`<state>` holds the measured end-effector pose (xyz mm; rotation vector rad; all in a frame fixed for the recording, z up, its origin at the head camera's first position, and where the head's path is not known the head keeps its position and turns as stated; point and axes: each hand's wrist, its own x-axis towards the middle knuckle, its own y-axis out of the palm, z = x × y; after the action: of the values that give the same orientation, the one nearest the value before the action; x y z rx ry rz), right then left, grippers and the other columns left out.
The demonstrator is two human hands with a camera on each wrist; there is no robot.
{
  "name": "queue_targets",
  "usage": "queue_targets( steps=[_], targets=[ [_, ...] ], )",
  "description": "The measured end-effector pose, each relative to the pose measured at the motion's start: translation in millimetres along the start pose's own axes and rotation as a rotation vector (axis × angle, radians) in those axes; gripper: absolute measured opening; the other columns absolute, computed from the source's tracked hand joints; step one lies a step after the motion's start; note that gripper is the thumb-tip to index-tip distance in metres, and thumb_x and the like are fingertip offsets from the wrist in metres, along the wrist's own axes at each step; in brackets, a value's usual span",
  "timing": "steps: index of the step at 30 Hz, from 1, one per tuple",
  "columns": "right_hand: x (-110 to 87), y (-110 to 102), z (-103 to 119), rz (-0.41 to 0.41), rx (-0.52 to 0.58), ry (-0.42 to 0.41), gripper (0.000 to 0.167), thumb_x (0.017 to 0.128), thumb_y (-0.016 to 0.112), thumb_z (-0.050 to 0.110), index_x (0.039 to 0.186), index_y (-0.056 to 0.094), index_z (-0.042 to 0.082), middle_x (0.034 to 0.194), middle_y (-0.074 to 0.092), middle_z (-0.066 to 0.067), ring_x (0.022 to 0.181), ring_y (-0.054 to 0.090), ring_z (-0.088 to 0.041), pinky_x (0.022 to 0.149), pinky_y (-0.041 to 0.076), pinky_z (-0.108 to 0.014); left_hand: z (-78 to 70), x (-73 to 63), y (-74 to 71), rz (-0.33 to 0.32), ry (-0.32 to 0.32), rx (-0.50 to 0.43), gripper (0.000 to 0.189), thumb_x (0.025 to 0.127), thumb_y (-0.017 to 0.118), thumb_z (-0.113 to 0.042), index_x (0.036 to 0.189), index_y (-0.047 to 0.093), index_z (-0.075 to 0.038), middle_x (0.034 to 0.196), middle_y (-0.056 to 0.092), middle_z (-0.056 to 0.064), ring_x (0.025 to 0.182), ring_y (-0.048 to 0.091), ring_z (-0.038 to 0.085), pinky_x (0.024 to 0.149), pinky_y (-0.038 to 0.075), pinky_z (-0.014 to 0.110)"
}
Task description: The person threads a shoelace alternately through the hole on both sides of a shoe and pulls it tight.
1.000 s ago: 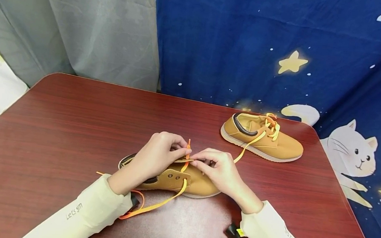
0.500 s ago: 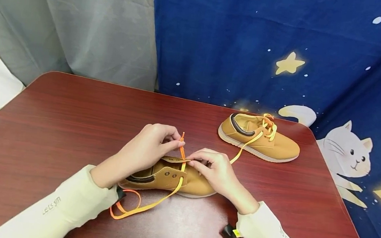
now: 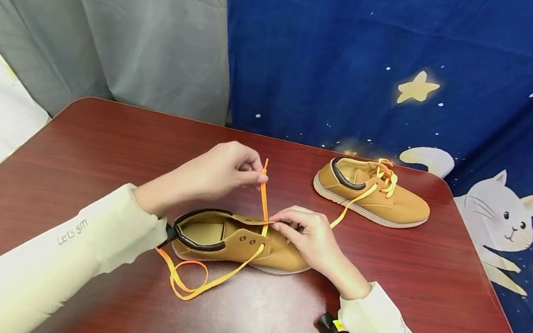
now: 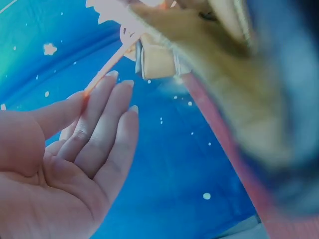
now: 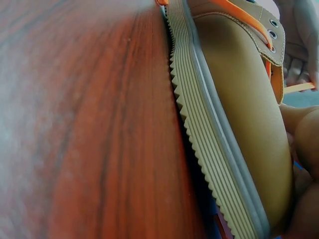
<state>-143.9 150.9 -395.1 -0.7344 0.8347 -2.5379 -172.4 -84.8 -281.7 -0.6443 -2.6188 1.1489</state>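
Observation:
A tan shoe (image 3: 282,257) lies on its sole in front of me, toe to the right. Above it, my left hand (image 3: 220,172) pinches the tip end of an orange-yellow shoelace (image 3: 264,200) between thumb and index finger. The lace runs taut from those fingers down to the shoe's far eyelet flap. In the left wrist view the other fingers of the left hand (image 4: 94,149) extend loosely. My right hand (image 3: 310,239) pinches the front corner of that far flap. The lace's other half comes from the near flap and loops on the table.
A second tan shoe (image 3: 403,207), laced in yellow-orange, stands at the back right of the reddish-brown table (image 3: 131,139). One of its laces trails toward my right hand. A small black device (image 3: 327,325) hangs by the right cuff. Grey and blue curtains border the back.
My left hand has risen away from the shoe, drawing more lace up through the far flap. The shoe's opening now shows. My right hand keeps its hold on the flap.

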Motion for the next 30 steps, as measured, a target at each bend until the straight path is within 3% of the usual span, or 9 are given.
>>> queue_targets(
  steps=[5, 10, 16, 22, 30],
  targets=[
    [-0.3, 1, -1, -0.005, -0.001, -0.004, 0.011, 0.092, 0.074, 0.014, 0.100, 0.079, 0.020, 0.091, 0.075, 0.005, 0.062, 0.059, 0.000, 0.060, 0.051, -0.021, 1.4, 10.8, -9.9, 0.002, -0.032, -0.114, 0.017, 0.099, 0.065, -0.018, 0.090, 0.070, -0.005, 0.082, 0.077, 0.005, 0.076, 0.071, 0.012, 0.069, 0.054, 0.027],
    [0.1, 1, -1, -0.006, -0.001, -0.010, 0.011, 0.092, 0.074, 0.013, 0.100, 0.079, 0.019, 0.092, 0.075, 0.005, 0.062, 0.059, 0.001, 0.060, 0.051, -0.020, 3.2, 20.2, -19.9, -0.037, -0.072, -0.196, 0.017, 0.100, 0.064, -0.016, 0.091, 0.067, -0.002, 0.087, 0.078, 0.012, 0.075, 0.072, 0.012, 0.071, 0.058, 0.027],
    [-0.2, 2, -2, -0.006, -0.004, -0.012, 0.011, 0.091, 0.074, 0.013, 0.100, 0.079, 0.019, 0.092, 0.075, 0.005, 0.062, 0.058, 0.001, 0.060, 0.051, -0.020, 4.8, 31.7, -32.2, -0.121, -0.085, -0.236, 0.016, 0.100, 0.063, -0.014, 0.093, 0.067, 0.000, 0.091, 0.078, 0.017, 0.073, 0.071, 0.011, 0.072, 0.060, 0.027],
    [-1.4, 2, -2, -0.010, -0.014, -0.013, 0.012, 0.091, 0.075, 0.013, 0.100, 0.079, 0.019, 0.092, 0.076, 0.005, 0.064, 0.058, 0.001, 0.061, 0.050, -0.020, 5.1, 37.9, -35.2, -0.187, -0.090, -0.291, 0.015, 0.100, 0.063, -0.012, 0.095, 0.067, 0.001, 0.091, 0.078, 0.015, 0.072, 0.071, 0.009, 0.073, 0.060, 0.025],
    [-0.7, 2, -1, -0.011, -0.016, -0.011, 0.012, 0.091, 0.074, 0.014, 0.100, 0.079, 0.019, 0.092, 0.075, 0.006, 0.066, 0.058, 0.000, 0.062, 0.050, -0.020, 4.3, 37.1, -44.3, -0.356, -0.056, -0.333, 0.018, 0.100, 0.064, -0.019, 0.100, 0.066, -0.001, 0.087, 0.076, 0.007, 0.062, 0.070, 0.008, 0.068, 0.058, 0.023]
  ],
)
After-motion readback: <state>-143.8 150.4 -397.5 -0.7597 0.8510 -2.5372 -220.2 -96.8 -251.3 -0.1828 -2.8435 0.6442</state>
